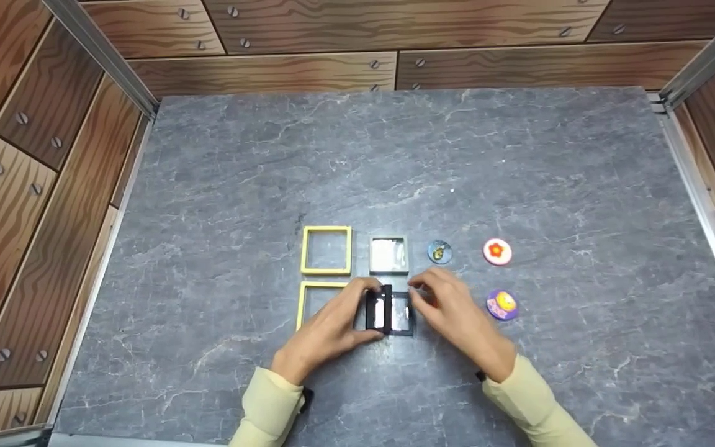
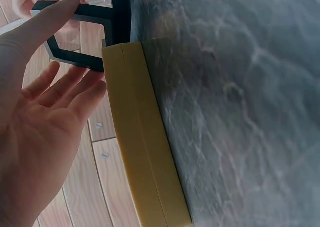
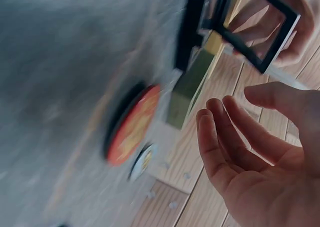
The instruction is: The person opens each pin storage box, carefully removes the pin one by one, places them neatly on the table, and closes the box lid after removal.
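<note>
My left hand (image 1: 323, 338) pinches one half of a black hinged display frame (image 1: 388, 310) between thumb and fingers. That half is raised on edge, while the other half lies flat on the table. The left wrist view shows the thumb on one side of the raised black square and the fingers on the opposite side. Just right of the frame hovers my right hand (image 1: 457, 313), its fingers loosely bent with nothing between them, as the right wrist view shows. Partly hidden beneath it is a red-orange round badge (image 3: 134, 127).
Two yellow square frames (image 1: 326, 271) lie at left, the nearer one partly behind my left hand. A grey-green frame (image 1: 388, 272) sits beyond the black one. Rightward are a blue badge (image 1: 439, 252), a flower badge (image 1: 497, 251) and a purple badge (image 1: 503, 304). Wood-patterned walls (image 1: 308, 74) border the table.
</note>
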`<state>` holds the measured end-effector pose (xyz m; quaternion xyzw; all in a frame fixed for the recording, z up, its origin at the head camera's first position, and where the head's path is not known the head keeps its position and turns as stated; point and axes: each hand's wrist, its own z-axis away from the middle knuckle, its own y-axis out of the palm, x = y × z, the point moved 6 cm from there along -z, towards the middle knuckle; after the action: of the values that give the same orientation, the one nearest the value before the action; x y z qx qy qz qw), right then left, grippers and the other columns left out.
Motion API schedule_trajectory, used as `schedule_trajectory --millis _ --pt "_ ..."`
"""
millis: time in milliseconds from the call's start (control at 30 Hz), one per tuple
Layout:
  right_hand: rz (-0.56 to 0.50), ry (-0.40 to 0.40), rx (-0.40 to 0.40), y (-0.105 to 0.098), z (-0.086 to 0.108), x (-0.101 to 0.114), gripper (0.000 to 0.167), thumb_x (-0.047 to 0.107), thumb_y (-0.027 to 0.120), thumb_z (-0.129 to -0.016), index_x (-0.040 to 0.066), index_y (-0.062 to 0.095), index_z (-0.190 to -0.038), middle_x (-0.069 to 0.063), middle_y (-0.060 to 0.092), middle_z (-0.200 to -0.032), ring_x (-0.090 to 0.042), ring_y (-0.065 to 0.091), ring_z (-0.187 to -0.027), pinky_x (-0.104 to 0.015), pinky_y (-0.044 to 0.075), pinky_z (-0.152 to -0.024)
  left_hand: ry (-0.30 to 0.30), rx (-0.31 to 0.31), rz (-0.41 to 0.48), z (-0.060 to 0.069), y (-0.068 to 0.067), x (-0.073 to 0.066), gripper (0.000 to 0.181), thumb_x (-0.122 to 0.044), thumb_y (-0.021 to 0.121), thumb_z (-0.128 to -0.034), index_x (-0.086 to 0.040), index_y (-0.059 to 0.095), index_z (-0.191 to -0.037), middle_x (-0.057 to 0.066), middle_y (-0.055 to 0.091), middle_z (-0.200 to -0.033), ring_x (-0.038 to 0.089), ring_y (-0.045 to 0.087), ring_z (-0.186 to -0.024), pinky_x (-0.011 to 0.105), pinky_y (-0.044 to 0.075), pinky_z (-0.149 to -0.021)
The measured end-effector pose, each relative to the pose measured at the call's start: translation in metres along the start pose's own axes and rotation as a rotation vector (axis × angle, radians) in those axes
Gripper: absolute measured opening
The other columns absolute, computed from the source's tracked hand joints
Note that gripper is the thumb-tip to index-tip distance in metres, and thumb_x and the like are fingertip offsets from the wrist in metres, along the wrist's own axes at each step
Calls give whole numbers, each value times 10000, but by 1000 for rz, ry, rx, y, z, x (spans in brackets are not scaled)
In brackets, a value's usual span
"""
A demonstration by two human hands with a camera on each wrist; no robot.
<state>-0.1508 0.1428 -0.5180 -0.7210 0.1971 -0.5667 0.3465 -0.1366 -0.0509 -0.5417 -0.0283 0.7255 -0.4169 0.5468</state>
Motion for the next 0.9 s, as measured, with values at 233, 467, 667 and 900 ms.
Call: schedule_trajectory --millis 233,467,667,900 --pt "-10 -66 24 8 -8 16 191 134 744 -967 10 759 -1111 -92 748 -1045 -248 699 -981 -397 636 -890 40 -5 -4 -1 3 -3 601 -187 886 -841 -82 518 -1304 47 609 -1399 172 609 -1307 312 509 -1197" --pt "16 -66 45 13 -9 22 246 198 788 -947 22 763 -1117 -85 747 -1043 -226 688 -973 -395 625 -864 52 -3 -7 -1 3 -4 574 -192 874 -852 -76 525 -1293 62 596 -1414 178 599 -1315 314 502 -1204" --pt "24 -44 54 15 -9 21 244 177 799 -931 39 761 -1129 -76 745 -1061 -217 679 -961 -390 622 -850 64 -1 -16 -1 4 -3 550 -203 865 -864 -62 535 -1281 67 591 -1424 183 598 -1311 313 504 -1203" --pt "3 -51 47 14 -8 16 217 111 794 -912 28 765 -1109 -78 738 -1022 -232 669 -926 -376 614 -830 90 4 -33 -3 6 -5 534 -216 849 -878 -31 537 -1269 84 572 -1442 200 577 -1342 321 471 -1235"
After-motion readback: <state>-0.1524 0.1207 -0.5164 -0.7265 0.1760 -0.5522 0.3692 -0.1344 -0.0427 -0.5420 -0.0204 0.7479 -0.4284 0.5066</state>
